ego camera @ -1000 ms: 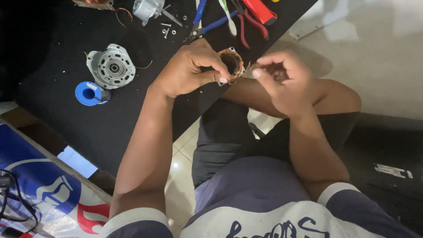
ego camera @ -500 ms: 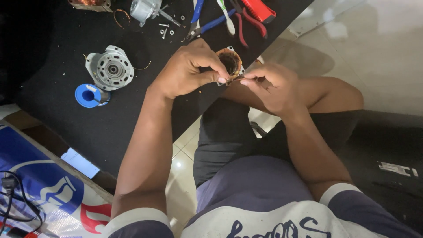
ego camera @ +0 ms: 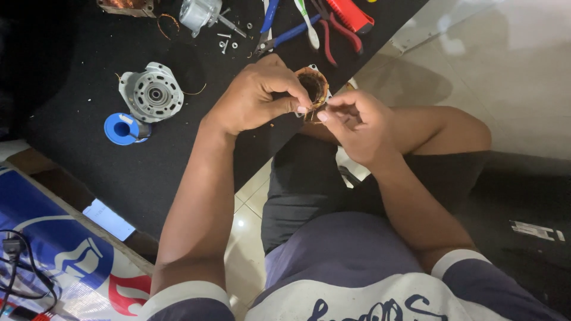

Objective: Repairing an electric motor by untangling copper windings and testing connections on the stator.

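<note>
Two hands at upper centre: left hand (ego camera: 253, 98) clamped round copper-wound stator (ego camera: 312, 86), steadying it, right hand (ego camera: 357, 125) pinching closed at its lower edge; motor end cap (ego camera: 151, 92) and blue solder spool (ego camera: 122, 129) on black mat (ego camera: 71, 71), upper left.

A large printed banner (ego camera: 65, 261) lies at the lower left, blue with white shapes and a red-and-white patch at its lower edge. Just above it sits a small pale blue rectangular label (ego camera: 108, 219). At the far right, a small white rectangular label (ego camera: 535, 230) lies on a black surface.
</note>
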